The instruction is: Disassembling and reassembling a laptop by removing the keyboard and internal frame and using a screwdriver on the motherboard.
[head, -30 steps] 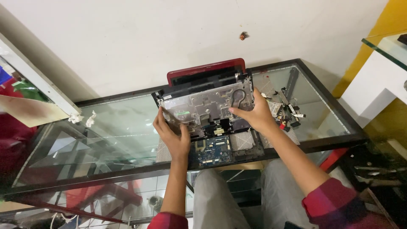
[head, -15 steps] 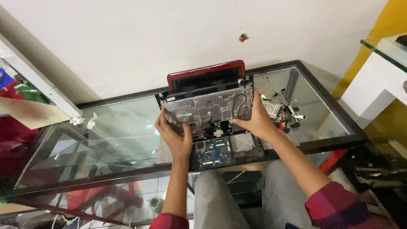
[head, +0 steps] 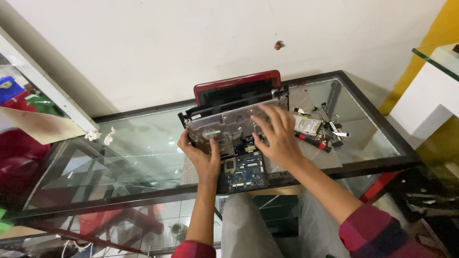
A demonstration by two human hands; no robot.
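On the glass table (head: 143, 157): opened red laptop (head: 236, 91), top cover (head: 229, 126) lifted.
Left hand (head: 203, 155) grips cover's near-left edge; right hand (head: 277, 136) lies spread on it; a tethered cable may tear above the motherboard (head: 244, 169).

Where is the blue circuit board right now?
In the head view the blue circuit board lies near the glass table's front edge, between the left hand and right hand, below the tilted grey laptop cover.

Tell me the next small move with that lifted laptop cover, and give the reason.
Probably tilt the grey top cover a little higher and check beneath it. The left hand grips its lower left edge, the right hand lies spread on it, and its front edge is raised over the exposed blue circuit board, where a cable may be attached.
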